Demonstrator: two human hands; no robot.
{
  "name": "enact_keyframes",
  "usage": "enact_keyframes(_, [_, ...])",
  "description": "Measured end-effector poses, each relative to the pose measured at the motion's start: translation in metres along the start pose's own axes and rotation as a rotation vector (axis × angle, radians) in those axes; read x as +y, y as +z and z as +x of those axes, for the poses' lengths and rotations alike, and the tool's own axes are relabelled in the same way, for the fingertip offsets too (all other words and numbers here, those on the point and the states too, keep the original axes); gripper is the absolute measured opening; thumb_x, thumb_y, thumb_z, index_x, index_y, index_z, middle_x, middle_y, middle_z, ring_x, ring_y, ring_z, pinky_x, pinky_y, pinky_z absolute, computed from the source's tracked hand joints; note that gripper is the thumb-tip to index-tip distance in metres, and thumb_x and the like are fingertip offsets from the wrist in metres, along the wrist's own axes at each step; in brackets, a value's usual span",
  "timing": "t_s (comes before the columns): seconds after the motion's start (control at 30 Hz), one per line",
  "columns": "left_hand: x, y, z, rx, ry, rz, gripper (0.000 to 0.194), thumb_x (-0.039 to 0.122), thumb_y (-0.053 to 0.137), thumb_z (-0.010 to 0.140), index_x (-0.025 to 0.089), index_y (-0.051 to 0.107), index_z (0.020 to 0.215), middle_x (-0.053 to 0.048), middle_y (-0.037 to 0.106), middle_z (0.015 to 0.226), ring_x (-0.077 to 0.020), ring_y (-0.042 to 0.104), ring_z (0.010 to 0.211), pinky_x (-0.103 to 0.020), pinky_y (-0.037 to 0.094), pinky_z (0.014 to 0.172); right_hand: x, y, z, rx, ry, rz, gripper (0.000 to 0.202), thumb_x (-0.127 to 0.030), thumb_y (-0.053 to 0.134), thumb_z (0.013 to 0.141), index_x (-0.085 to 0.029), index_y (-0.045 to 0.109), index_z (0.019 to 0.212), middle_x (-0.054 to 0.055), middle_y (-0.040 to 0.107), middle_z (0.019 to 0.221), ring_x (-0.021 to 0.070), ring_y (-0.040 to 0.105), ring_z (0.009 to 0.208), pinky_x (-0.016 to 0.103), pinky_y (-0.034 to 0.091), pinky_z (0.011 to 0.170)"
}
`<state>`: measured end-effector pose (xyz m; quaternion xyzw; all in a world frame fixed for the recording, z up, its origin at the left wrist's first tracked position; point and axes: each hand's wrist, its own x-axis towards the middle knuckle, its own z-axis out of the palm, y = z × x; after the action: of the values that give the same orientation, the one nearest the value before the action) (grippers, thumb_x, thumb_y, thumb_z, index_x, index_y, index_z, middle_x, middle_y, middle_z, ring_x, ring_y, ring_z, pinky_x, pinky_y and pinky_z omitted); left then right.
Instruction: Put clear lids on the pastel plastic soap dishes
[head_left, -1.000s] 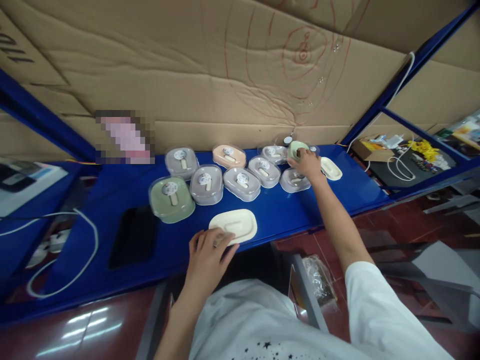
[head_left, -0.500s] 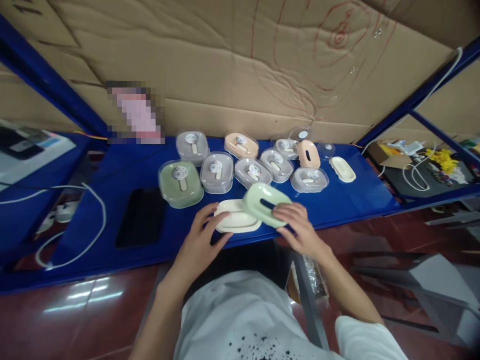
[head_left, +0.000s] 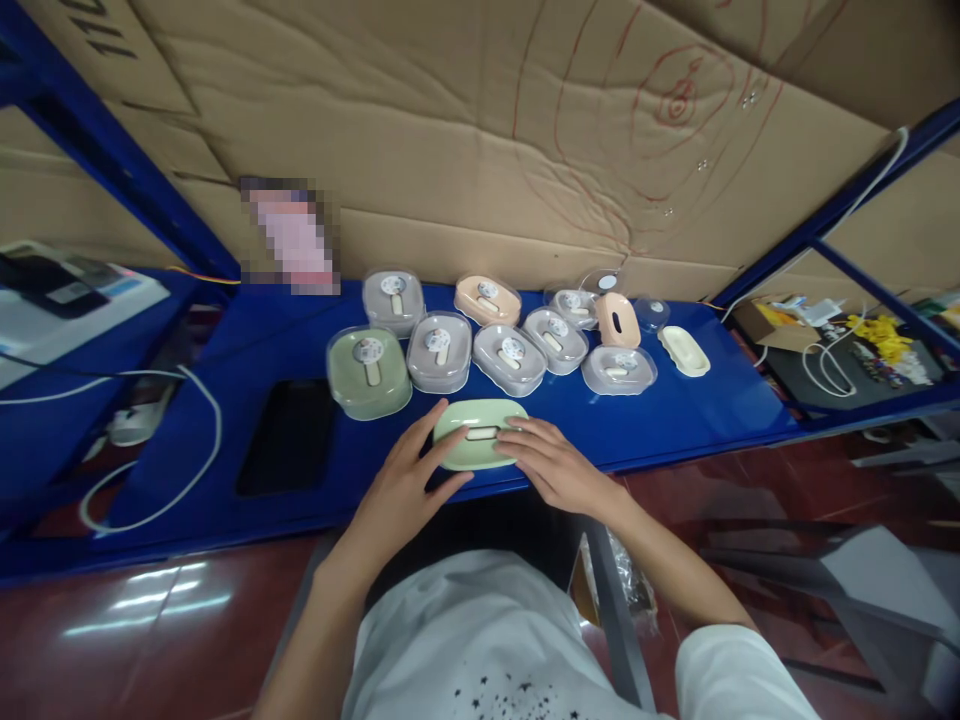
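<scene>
A light green oval plastic lid with a long slot lies over a cream dish at the table's front edge. The dish is now hidden, except for a cream strip seen through the slot. My left hand grips the lid's left end, thumb on the near side and fingers at the far side and top. Across the right end, my right hand holds the lid with its fingers bent over the top. Behind them stand several covered boxes: a green box, a grey box and a peach box.
A black flat tray lies left on the blue table. To the right are a bare peach lid and a cream dish. Cardboard walls the back. A white cable loops at left.
My right hand has brought the green lid left and down onto the cream dish, covering it. The left hand has stayed at the dish's left end and now touches the lid.
</scene>
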<state>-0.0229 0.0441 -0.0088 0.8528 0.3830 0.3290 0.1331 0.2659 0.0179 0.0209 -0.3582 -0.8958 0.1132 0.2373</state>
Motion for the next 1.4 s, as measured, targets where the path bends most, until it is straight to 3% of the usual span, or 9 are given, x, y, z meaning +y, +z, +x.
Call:
enact_keyframes(0.27, [-0.002, 0.003, 0.007, -0.027, -0.041, -0.031, 0.038, 0.047, 0.063, 0.107, 0.028, 0.067, 0.140, -0.015, 0.048, 0.169, -0.0350, 0.055, 0.152, -0.055, 0.054, 0.120, 0.007, -0.005, -0.001, 0.063, 0.005, 0.010, 0.042, -0.018, 0.048, 0.112, -0.023, 0.058, 0.153, 0.012, 0.071, 0.147, 0.0253, 0.052, 0.156, 0.053, 0.050, 0.126])
enact_keyframes(0.43, [0.000, 0.004, 0.003, 0.008, 0.025, -0.023, 0.039, 0.041, 0.068, 0.106, 0.027, 0.067, 0.142, -0.015, 0.044, 0.173, -0.0355, 0.051, 0.156, -0.056, 0.053, 0.122, 0.005, 0.004, -0.006, 0.047, -0.025, -0.117, 0.041, -0.033, 0.062, 0.110, -0.023, 0.062, 0.150, 0.012, 0.073, 0.145, 0.0282, 0.056, 0.153, 0.053, 0.052, 0.125])
enact_keyframes(0.6, [-0.001, 0.004, 0.001, -0.031, 0.089, -0.017, 0.041, 0.038, 0.068, 0.105, 0.028, 0.067, 0.145, -0.012, 0.045, 0.174, -0.0346, 0.047, 0.159, -0.057, 0.053, 0.123, 0.005, 0.004, -0.011, 0.034, -0.050, -0.196, 0.040, -0.030, 0.062, 0.110, -0.028, 0.064, 0.150, 0.009, 0.074, 0.146, 0.0260, 0.063, 0.147, 0.051, 0.051, 0.125])
enact_keyframes(0.77, [0.002, 0.000, 0.003, -0.058, 0.027, -0.019, 0.039, 0.042, 0.068, 0.105, 0.029, 0.070, 0.142, -0.009, 0.046, 0.174, -0.0341, 0.049, 0.157, -0.056, 0.053, 0.123, 0.070, -0.070, 0.011, 0.218, 0.209, -0.364, 0.044, -0.021, 0.044, 0.111, -0.028, 0.064, 0.150, 0.010, 0.072, 0.147, 0.0272, 0.061, 0.147, 0.055, 0.048, 0.123])
enact_keyframes(0.87, [0.005, -0.002, 0.003, -0.046, 0.012, -0.041, 0.036, 0.040, 0.068, 0.105, 0.029, 0.072, 0.139, -0.009, 0.048, 0.172, -0.0333, 0.051, 0.156, -0.056, 0.053, 0.124, 0.131, -0.113, 0.041, 0.087, 0.490, -0.562, 0.053, -0.015, 0.047, 0.104, -0.022, 0.060, 0.155, 0.014, 0.060, 0.162, 0.0336, 0.047, 0.158, 0.060, 0.038, 0.128])
enact_keyframes(1.0, [0.006, -0.003, 0.004, -0.033, 0.003, -0.034, 0.036, 0.040, 0.069, 0.104, 0.029, 0.072, 0.138, -0.009, 0.050, 0.171, -0.0333, 0.053, 0.154, -0.055, 0.055, 0.122, 0.186, -0.124, 0.078, -0.256, 0.645, -0.630, 0.079, -0.021, 0.071, 0.091, -0.020, 0.047, 0.166, 0.018, 0.035, 0.179, 0.0416, 0.038, 0.163, 0.061, 0.035, 0.128])
enact_keyframes(1.1, [0.006, -0.003, 0.004, -0.035, -0.006, -0.032, 0.036, 0.039, 0.069, 0.104, 0.029, 0.072, 0.139, -0.008, 0.050, 0.171, -0.0328, 0.054, 0.154, -0.054, 0.055, 0.122, 0.203, -0.115, 0.090, -0.291, 0.646, -0.638, 0.076, -0.028, 0.071, 0.094, -0.023, 0.047, 0.166, 0.018, 0.038, 0.177, 0.0430, 0.046, 0.157, 0.064, 0.034, 0.127])
enact_keyframes(1.27, [0.007, -0.004, 0.004, -0.056, -0.017, -0.052, 0.036, 0.039, 0.068, 0.105, 0.029, 0.070, 0.139, -0.008, 0.049, 0.171, -0.0327, 0.052, 0.155, -0.054, 0.052, 0.124, 0.201, -0.129, 0.082, -0.128, 0.586, -0.594, 0.057, -0.039, 0.059, 0.102, -0.020, 0.055, 0.156, 0.017, 0.052, 0.168, 0.0393, 0.051, 0.152, 0.062, 0.032, 0.127])
enact_keyframes(1.4, [0.008, -0.008, 0.004, -0.102, -0.138, -0.143, 0.047, 0.041, 0.071, 0.102, 0.032, 0.062, 0.147, -0.008, 0.042, 0.175, -0.0316, 0.054, 0.154, -0.050, 0.054, 0.123, 0.143, -0.136, 0.053, 0.211, 0.479, -0.489, 0.060, -0.053, 0.047, 0.108, -0.023, 0.049, 0.160, 0.016, 0.051, 0.168, 0.0370, 0.045, 0.158, 0.060, 0.039, 0.126])
